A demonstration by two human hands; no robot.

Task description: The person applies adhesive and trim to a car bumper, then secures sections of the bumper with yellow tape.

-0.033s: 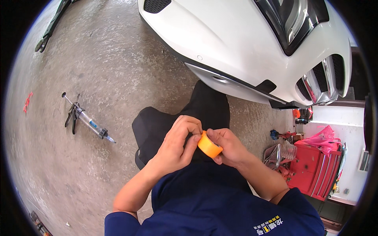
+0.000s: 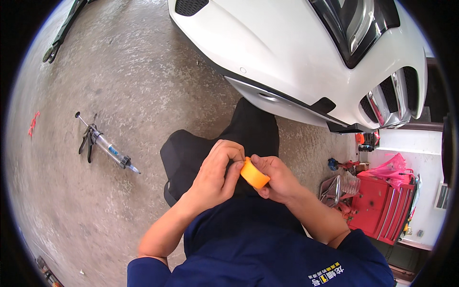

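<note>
In front of my lap I have a roll of orange-yellow masking tape (image 2: 255, 174). My right hand (image 2: 278, 179) grips the roll from its right side, thumb on top and fingers curled below. From the left, my left hand (image 2: 219, 170) has thumb and fingertips pinched at the roll's upper left edge. Whether a loose tape end sits between those fingertips is too small to make out. My dark-trousered knees lie beyond the hands, over the concrete floor (image 2: 129, 71).
A white car's front end (image 2: 287, 43) fills the upper right, close to my knee. To the left a caulking gun (image 2: 107, 146) with a clear tube lies on the floor. A red tool cabinet (image 2: 375, 205) stands at right, pink plastic (image 2: 392, 170) on it. Red scraps (image 2: 33, 123) lie far left.
The tape roll has shifted very slightly upward between my hands. Little else differs.
</note>
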